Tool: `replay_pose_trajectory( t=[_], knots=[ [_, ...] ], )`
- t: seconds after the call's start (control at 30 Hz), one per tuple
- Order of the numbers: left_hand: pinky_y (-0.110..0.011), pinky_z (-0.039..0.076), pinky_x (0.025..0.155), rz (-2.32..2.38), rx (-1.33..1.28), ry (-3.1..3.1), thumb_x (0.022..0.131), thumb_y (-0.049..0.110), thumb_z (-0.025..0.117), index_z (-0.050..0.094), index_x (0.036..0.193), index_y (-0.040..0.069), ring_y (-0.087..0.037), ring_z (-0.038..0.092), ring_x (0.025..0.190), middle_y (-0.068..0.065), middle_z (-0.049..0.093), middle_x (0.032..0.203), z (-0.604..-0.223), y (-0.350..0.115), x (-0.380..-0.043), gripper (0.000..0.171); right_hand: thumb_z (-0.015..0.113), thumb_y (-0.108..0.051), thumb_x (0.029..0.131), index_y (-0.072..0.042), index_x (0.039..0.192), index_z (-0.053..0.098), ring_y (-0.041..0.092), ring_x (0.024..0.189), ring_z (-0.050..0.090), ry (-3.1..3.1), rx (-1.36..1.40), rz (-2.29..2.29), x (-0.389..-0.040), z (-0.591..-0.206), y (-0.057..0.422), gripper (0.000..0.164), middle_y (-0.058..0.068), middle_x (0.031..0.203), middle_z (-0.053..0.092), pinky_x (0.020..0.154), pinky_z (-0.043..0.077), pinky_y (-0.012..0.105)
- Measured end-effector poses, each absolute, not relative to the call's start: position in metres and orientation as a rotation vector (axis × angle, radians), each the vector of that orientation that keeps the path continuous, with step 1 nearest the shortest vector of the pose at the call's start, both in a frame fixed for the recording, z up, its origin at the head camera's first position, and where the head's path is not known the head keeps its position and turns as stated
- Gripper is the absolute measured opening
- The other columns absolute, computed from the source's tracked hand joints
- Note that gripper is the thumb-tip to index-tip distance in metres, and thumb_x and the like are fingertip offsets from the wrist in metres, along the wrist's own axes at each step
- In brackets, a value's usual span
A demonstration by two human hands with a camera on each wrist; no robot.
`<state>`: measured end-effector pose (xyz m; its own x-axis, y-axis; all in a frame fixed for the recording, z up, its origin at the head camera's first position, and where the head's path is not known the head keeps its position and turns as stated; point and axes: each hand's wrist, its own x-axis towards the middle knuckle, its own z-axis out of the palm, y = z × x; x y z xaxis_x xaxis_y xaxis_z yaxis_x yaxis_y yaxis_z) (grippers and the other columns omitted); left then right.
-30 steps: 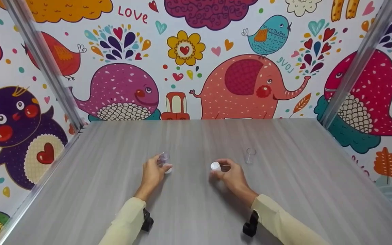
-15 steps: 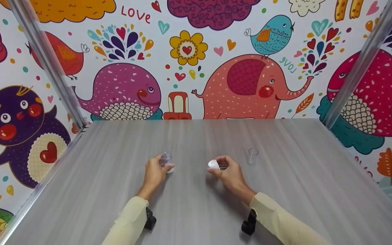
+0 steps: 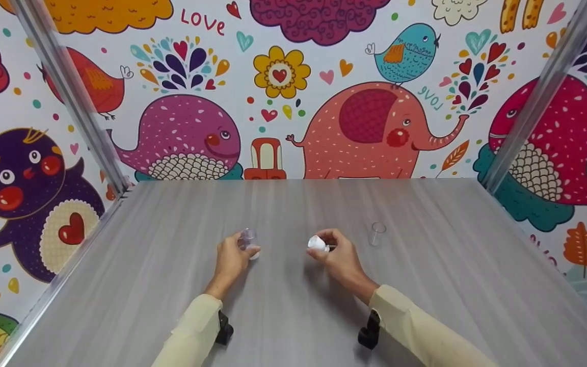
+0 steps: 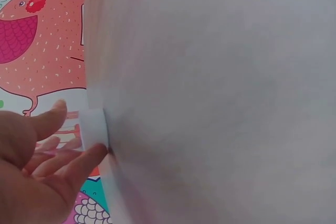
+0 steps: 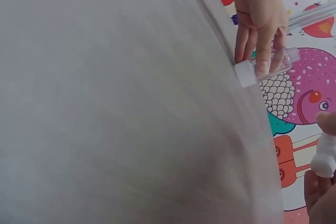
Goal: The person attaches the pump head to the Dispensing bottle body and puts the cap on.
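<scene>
My left hand [image 3: 231,259] grips a small clear bottle [image 3: 248,235] that stands upright on the table. Its white base [image 4: 94,129] touches the tabletop, and its threaded neck points up in the right wrist view. Raised over the table, my right hand [image 3: 343,259] pinches a small white plastic bottle top [image 3: 316,243] between thumb and fingers. That piece is tilted, with a narrower part and a rounder end [image 5: 323,164] showing in the right wrist view; fingers hide some of it. Beyond the right hand stands a clear, cup-like cylinder [image 3: 377,234], untouched.
The grey wood-grain table [image 3: 283,311] runs back to a wall [image 3: 319,122] printed with cartoon animals. Metal posts [image 3: 69,97] rise at both back corners. A black wrist camera [image 3: 224,328] sits under each sleeve.
My right hand has moved slightly left and up with the white bottle top, which has turned so its round face shows less. The left hand and clear bottle stay in place.
</scene>
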<state>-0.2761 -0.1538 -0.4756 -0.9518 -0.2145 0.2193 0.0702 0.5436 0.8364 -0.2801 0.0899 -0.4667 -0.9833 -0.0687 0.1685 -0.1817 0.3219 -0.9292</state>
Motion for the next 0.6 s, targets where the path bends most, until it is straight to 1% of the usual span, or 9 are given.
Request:
replay_pose_trajectory(
  t=[0.13, 0.3, 0.43, 0.6],
  knots=[
    [-0.049, 0.054, 0.093, -1.362, 0.139, -2.49, 0.082, 0.002, 0.078, 0.063, 0.121, -0.014, -0.043, 0.068, 0.109, -0.032, 0.069, 0.116, -0.476, -0.154, -0.276, 0.044, 0.081, -0.009, 0.08, -0.006, 0.108, 0.063, 0.02, 0.093, 0.058, -2.477, 0.282, 1.76, -0.281, -0.463, 0.088, 0.033, 0.01, 0.104, 0.066, 0.077, 0.049, 0.028],
    [-0.049, 0.053, 0.095, -1.365, 0.162, -2.507, 0.083, 0.002, 0.077, 0.064, 0.121, -0.012, -0.042, 0.068, 0.111, -0.03, 0.069, 0.117, -0.475, -0.154, -0.276, 0.043, 0.082, -0.013, 0.081, -0.011, 0.108, 0.065, 0.019, 0.094, 0.058, -2.516, 0.302, 1.739, -0.283, -0.458, 0.084, 0.033, 0.007, 0.106, 0.064, 0.078, 0.05, 0.029],
    [-0.049, 0.053, 0.095, -1.367, 0.148, -2.518, 0.083, 0.003, 0.077, 0.064, 0.121, -0.011, -0.042, 0.068, 0.111, -0.03, 0.069, 0.118, -0.474, -0.154, -0.276, 0.043, 0.083, -0.016, 0.081, -0.011, 0.108, 0.066, 0.02, 0.097, 0.058, -2.522, 0.332, 1.705, -0.283, -0.457, 0.081, 0.032, 0.008, 0.109, 0.062, 0.079, 0.05, 0.03],
    [-0.049, 0.053, 0.095, -1.369, 0.13, -2.521, 0.083, 0.003, 0.077, 0.066, 0.118, -0.011, -0.042, 0.068, 0.111, -0.029, 0.07, 0.117, -0.474, -0.154, -0.277, 0.039, 0.081, -0.019, 0.083, -0.012, 0.108, 0.067, 0.02, 0.099, 0.057, -2.523, 0.38, 1.682, -0.283, -0.456, 0.077, 0.03, 0.008, 0.11, 0.059, 0.081, 0.051, 0.03]
  ],
)
